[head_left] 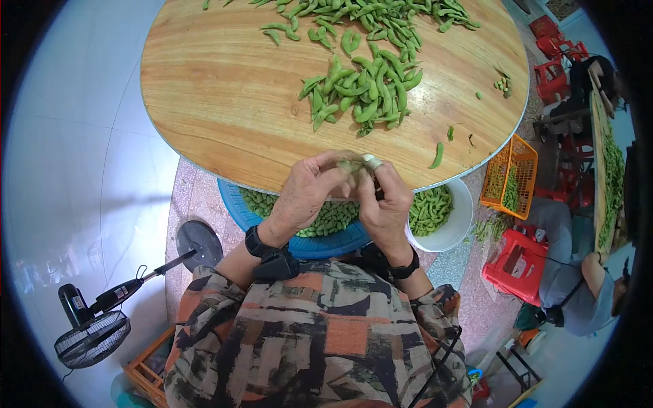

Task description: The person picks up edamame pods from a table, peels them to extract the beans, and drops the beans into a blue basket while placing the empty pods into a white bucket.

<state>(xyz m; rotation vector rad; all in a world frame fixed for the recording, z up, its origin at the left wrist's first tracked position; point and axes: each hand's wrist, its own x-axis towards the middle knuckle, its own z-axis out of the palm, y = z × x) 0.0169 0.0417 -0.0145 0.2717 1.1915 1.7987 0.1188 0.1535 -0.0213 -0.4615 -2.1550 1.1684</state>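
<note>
hands meet over the near edge of the round wooden table, fingertips drawn in narrow. the left hand and the right hand pinch a green pod between them; fingers cover much of it, so its exact shape can't be told. a pale wrap sits on a fingertip of the right hand, and each wrist wears a black band.

beyond the hands, a loose heap of pods lies around the middle of the table, a little toward its right side, and a larger spread of pods runs along the far edge. a single pod rests apart, close to the near right rim, with small scraps farther up by the right edge.

below the near edge, partly under the tabletop, a blue basin holds a layer of green pieces. just beside it, to the right, a white bucket holds more green pods. an orange crate stands past the bucket, near a red stool. a co-worker sits at the far right, beside another table spread with greens. a black fan is off to the left.
</note>
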